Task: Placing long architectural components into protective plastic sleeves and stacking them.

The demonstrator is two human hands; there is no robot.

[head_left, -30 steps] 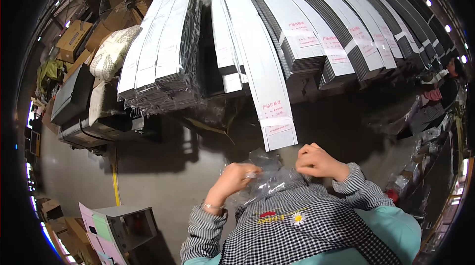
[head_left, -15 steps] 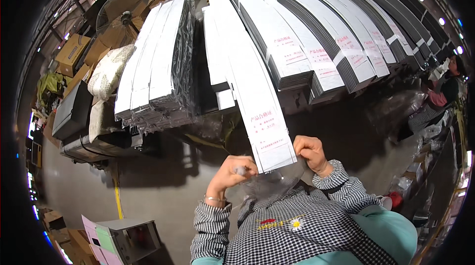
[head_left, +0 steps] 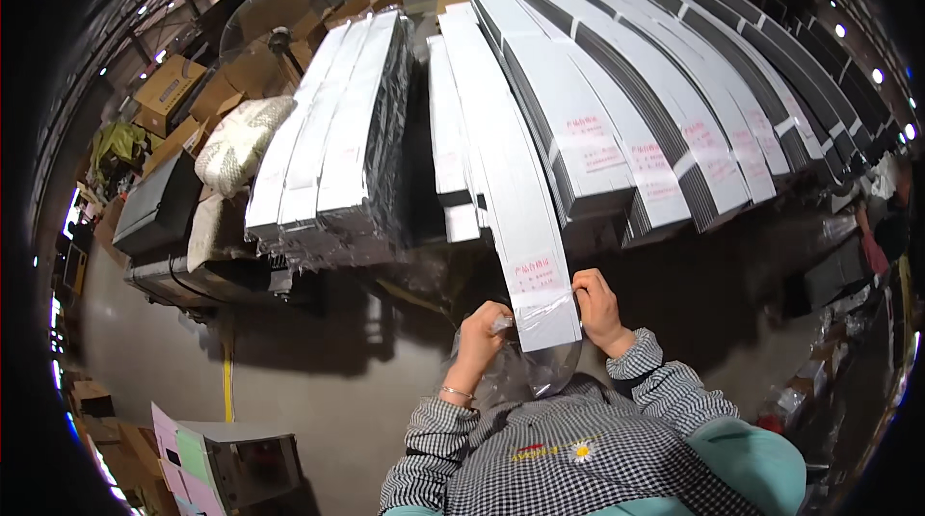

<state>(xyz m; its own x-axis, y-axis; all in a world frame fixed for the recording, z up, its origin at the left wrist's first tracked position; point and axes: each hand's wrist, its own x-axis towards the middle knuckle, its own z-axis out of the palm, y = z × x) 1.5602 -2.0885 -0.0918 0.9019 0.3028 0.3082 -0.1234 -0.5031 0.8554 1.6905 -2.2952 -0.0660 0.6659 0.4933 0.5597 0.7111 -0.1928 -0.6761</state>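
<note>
A long white strip bundle [head_left: 511,179] with red print near its end reaches toward me from the stacks. Its near end sits between my hands, inside the mouth of a clear plastic sleeve [head_left: 549,371] that hangs down to my apron. At the left edge of the strip, my left hand [head_left: 482,335] is closed on a bunched fold of the sleeve. My right hand [head_left: 599,309] pinches at the opposite edge, where the thin film is hard to see. Glossy film lies over the strip's end, just below the red print.
Banded stacks of white and dark strips [head_left: 588,131] fill the far right. Film-wrapped bundles [head_left: 323,140] lie at left, beside a woven sack [head_left: 241,145], a fan [head_left: 279,39] and cartons [head_left: 171,92]. A pink-green box [head_left: 236,463] stands low left. Another person's sleeve [head_left: 872,246] shows far right.
Both hands have moved up along the strip, drawing the sleeve's mouth over its end toward the red print. The view has shifted, so the stacks appear lower and farther right.
</note>
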